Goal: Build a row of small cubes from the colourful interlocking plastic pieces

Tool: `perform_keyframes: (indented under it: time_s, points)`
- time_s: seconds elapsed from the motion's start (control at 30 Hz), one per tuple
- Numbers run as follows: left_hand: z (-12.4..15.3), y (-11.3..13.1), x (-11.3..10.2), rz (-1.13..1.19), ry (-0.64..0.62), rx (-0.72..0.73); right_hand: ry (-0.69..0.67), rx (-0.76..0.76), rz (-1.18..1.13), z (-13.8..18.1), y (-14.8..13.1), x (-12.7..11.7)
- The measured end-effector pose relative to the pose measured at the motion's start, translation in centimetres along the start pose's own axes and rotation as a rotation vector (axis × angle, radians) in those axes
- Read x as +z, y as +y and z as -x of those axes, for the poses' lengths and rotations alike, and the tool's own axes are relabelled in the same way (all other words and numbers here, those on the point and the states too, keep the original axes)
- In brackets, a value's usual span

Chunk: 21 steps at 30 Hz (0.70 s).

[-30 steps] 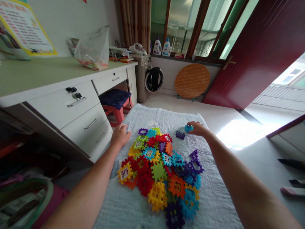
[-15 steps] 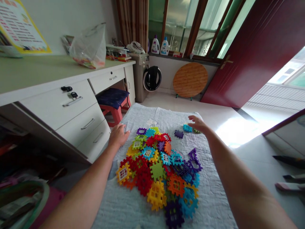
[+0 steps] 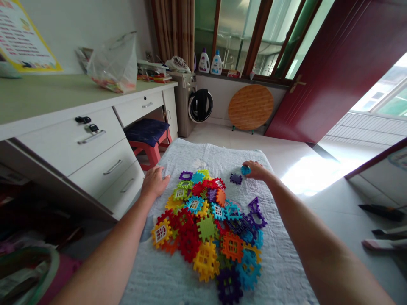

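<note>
On the cloth-covered table (image 3: 219, 159) lies a heap of plastic interlocking building tiles (image 3: 206, 228) in red, yellow, green, orange, blue and purple, some with window grids. My right hand (image 3: 257, 170) has its fingers closed over a blue tile (image 3: 245, 170) at the far right of the cloth; its underside and a green tile seen there earlier are hidden. Just left of that hand is a flat dark purple tile (image 3: 235, 178). My left hand (image 3: 155, 183) rests at the cloth's left edge, fingers apart and holding nothing, beside the heap.
To the left stands a white desk (image 3: 95, 140) with drawers and a plastic bag (image 3: 114, 67) on top. A red stool (image 3: 151, 142) with a dark cushion is tucked near it. Behind are a washing machine (image 3: 184, 101), a round wooden tabletop (image 3: 251, 106) and a red door (image 3: 302, 72).
My right hand has moved slightly left and down, and its fingers have closed over the blue tile. The left hand stays at the cloth's edge. The whole view has shifted slightly.
</note>
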<state>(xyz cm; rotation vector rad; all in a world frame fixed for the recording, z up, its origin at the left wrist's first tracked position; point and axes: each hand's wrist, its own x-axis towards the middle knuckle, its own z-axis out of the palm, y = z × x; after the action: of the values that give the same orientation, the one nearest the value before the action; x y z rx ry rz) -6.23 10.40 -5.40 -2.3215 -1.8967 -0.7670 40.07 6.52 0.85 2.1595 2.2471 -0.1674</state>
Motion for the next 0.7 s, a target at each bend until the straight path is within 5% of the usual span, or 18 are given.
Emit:
perform_keyframes:
  time_s: [0.2,0.4,0.7]
  points:
    - [-0.1,-0.1,0.0,-0.011,-0.018,0.008,-0.011,-0.011,-0.005,-0.3,0.3,-0.2]
    - [-0.1,-0.1,0.0,-0.04,-0.042,0.014,0.168,0.048,-0.175,0.6,5.1,-1.3]
    - [-0.2,-0.3,0.2,-0.019,-0.033,0.036,-0.037,0.036,-0.032,1.6,6.0,-0.4]
